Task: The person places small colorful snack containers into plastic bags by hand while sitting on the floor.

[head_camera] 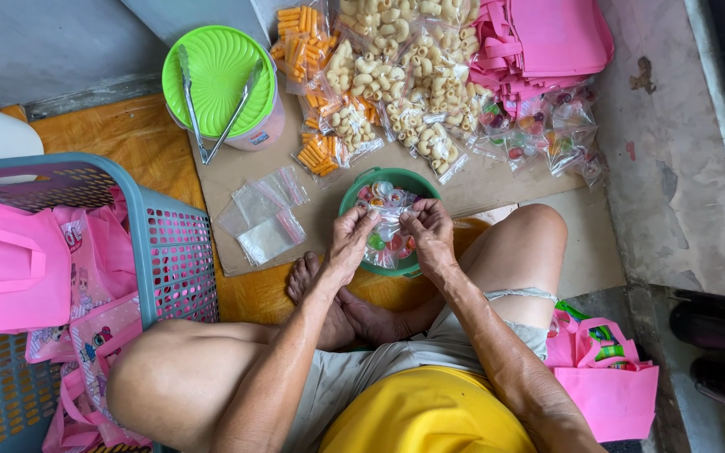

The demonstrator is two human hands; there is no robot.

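Note:
I sit cross-legged on the floor. Both hands meet over a green bowl (361, 186) full of small coloured jelly cups. My left hand (351, 238) and my right hand (430, 231) each pinch one side of a small clear plastic bag (389, 225) with coloured jelly cups in it, held just above the bowl. Fingers of both hands are closed on the bag's top edge.
Empty clear bags (263, 215) lie on the cardboard sheet (226, 173) to the left. A green-lidded container (221, 77) with metal tongs stands behind. Packed snack bags (396, 75) and pink tote bags (539, 38) lie at the back. A blue basket (179, 252) with pink bags is at left.

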